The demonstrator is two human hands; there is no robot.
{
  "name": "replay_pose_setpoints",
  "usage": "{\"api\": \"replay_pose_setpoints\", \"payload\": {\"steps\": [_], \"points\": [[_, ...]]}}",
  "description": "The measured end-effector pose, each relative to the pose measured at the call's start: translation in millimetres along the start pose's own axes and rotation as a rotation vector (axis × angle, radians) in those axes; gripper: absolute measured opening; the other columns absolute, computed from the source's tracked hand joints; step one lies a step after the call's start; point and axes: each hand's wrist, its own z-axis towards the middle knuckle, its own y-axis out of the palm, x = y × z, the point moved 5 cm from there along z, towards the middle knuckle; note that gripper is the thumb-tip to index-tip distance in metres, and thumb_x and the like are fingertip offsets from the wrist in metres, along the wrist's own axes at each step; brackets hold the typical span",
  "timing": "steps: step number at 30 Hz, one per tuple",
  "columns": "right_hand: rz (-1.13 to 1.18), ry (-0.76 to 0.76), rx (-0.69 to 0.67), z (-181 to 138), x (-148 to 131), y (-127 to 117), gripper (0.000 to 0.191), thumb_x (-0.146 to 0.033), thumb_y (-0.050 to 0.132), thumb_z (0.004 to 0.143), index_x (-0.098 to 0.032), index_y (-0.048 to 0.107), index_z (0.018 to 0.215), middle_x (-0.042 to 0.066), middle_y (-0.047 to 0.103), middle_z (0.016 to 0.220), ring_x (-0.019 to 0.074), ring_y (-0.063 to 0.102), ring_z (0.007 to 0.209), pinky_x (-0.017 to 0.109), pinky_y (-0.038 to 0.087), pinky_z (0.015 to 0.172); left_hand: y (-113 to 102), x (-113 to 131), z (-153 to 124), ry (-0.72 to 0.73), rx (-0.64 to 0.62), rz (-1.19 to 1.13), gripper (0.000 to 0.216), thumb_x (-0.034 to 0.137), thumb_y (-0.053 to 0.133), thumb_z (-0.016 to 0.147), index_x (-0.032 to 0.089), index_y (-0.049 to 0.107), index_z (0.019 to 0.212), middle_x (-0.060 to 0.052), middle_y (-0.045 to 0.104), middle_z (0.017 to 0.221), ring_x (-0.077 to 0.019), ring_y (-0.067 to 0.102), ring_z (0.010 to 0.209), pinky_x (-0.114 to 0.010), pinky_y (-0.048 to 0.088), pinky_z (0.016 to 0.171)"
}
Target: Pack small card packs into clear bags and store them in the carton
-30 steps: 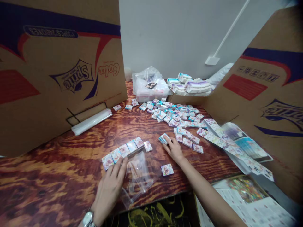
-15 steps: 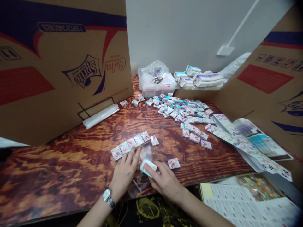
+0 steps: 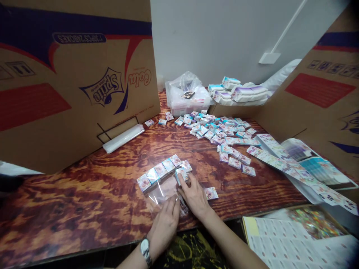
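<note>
A row of several small printed boxes [image 3: 159, 170] lies on the table, part of it inside or under a clear plastic bag [image 3: 160, 191]; I cannot tell which boxes are in. My left hand [image 3: 166, 218] is at the bag's near edge, fingers pressed together on the film. My right hand [image 3: 195, 196] has its fingertips and thumb around a small blue-and-white box [image 3: 181, 174] just right of the bag. Behind that box lies another small box [image 3: 186, 165]. Right of my right hand is a single loose box [image 3: 211, 193].
A heap of small boxes [image 3: 209, 134] covers the back of the table [image 3: 92, 216]. Cardboard cartons stand left [image 3: 84, 123] and right [image 3: 316, 86]. A roll of clear bags [image 3: 123, 138] lies by the left carton. Printed card strips [image 3: 297, 175] lie at the right.
My left hand has drawn back from the row to the bag's near edge. My right hand has moved forward and right with the small box, beside the row's right end.
</note>
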Motion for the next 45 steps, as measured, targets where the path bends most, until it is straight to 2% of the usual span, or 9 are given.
{"api": "replay_pose_setpoints", "payload": {"steps": [7, 11, 16, 18, 21, 25, 29, 35, 45], "points": [[0.166, -0.055, 0.107, -26.9, 45.5, -47.5, 0.036, -0.014, 0.046, 0.087, -0.018, 0.054, 0.122, 0.011, 0.058, 0.105, 0.0203, 0.055, 0.095, 0.033, 0.048, 0.084, 17.3, -13.9, 44.5, -0.247, 0.155, -0.318, 0.05, 0.009, 0.037, 0.085, 0.013, 0.029, 0.134, -0.016, 0.048, 0.127, -0.0221, 0.048, 0.12, -0.04, 0.045, 0.097], [0.27, -0.078, -0.139, -37.4, 89.9, -42.7, 0.037, -0.01, 0.045, 0.081, -0.015, 0.055, 0.116, 0.013, 0.054, 0.117, 0.0239, 0.049, 0.109, 0.039, 0.045, 0.091, 25.8, -14.3, 56.7, -0.279, 0.172, -0.301, 0.048, 0.015, 0.037, 0.088, 0.015, 0.026, 0.135, -0.017, 0.048, 0.124, -0.0243, 0.052, 0.115, -0.042, 0.049, 0.09], [0.401, -0.204, -0.44, -51.5, 111.6, -28.5, 0.045, -0.013, 0.046, 0.081, -0.017, 0.047, 0.126, 0.011, 0.055, 0.12, 0.0216, 0.047, 0.114, 0.039, 0.04, 0.099, 31.5, -15.3, 61.1, -0.274, 0.185, -0.258, 0.049, 0.017, 0.039, 0.088, 0.015, 0.025, 0.135, -0.018, 0.048, 0.129, -0.0265, 0.049, 0.12, -0.044, 0.046, 0.094], [0.413, -0.151, -0.42, -46.4, 119.2, -25.1, 0.042, -0.016, 0.046, 0.084, -0.019, 0.047, 0.126, 0.011, 0.056, 0.115, 0.0206, 0.051, 0.108, 0.037, 0.044, 0.094, 31.3, -14.9, 63.0, -0.275, 0.183, -0.241, 0.052, 0.016, 0.039, 0.088, 0.014, 0.023, 0.137, -0.019, 0.048, 0.13, -0.0266, 0.049, 0.12, -0.044, 0.045, 0.095], [0.415, 0.032, -0.225, -19.7, 130.7, -20.8, 0.043, -0.021, 0.047, 0.086, -0.02, 0.045, 0.129, 0.01, 0.056, 0.111, 0.0208, 0.054, 0.102, 0.036, 0.047, 0.089, 29.7, -12.6, 64.8, -0.268, 0.183, -0.216, 0.053, 0.015, 0.04, 0.087, 0.013, 0.022, 0.137, -0.019, 0.047, 0.131, -0.0264, 0.048, 0.121, -0.044, 0.044, 0.097], [0.432, 0.169, -0.01, 32.3, 124.1, -1.8, 0.044, -0.025, 0.049, 0.086, -0.022, 0.045, 0.13, 0.01, 0.053, 0.113, 0.0208, 0.054, 0.104, 0.035, 0.046, 0.091, 27.6, -12.3, 62.8, -0.296, 0.224, -0.226, 0.052, 0.015, 0.039, 0.088, 0.013, 0.023, 0.137, -0.02, 0.041, 0.135, -0.0267, 0.04, 0.128, -0.045, 0.043, 0.098], [0.447, 0.096, -0.095, 66.0, 98.1, 27.9, 0.04, -0.021, 0.054, 0.083, -0.021, 0.053, 0.123, 0.01, 0.051, 0.117, 0.0205, 0.052, 0.108, 0.033, 0.044, 0.093, 28.4, -14.3, 62.1, -0.325, 0.218, -0.29, 0.049, 0.016, 0.04, 0.087, 0.014, 0.027, 0.133, -0.019, 0.04, 0.133, -0.0257, 0.04, 0.127, -0.044, 0.045, 0.096], [0.362, -0.018, -0.292, 64.6, 91.0, 41.3, 0.049, -0.018, 0.054, 0.082, -0.019, 0.046, 0.13, 0.012, 0.052, 0.118, 0.0207, 0.051, 0.107, 0.033, 0.043, 0.091, 25.1, -13.2, 66.0, -0.332, 0.151, -0.333, 0.046, 0.018, 0.041, 0.084, 0.012, 0.03, 0.129, -0.02, 0.035, 0.136, -0.0274, 0.04, 0.126, -0.044, 0.047, 0.092], [0.226, -0.022, -0.323, 58.2, 99.3, 38.7, 0.042, -0.024, 0.051, 0.086, -0.022, 0.046, 0.128, 0.01, 0.053, 0.111, 0.0206, 0.052, 0.1, 0.033, 0.045, 0.086, 23.8, -11.7, 72.0, -0.282, 0.011, -0.27, 0.035, 0.029, 0.039, 0.089, 0.016, 0.04, 0.122, -0.017, 0.038, 0.133, -0.025, 0.056, 0.109, -0.04, 0.053, 0.08]]}}
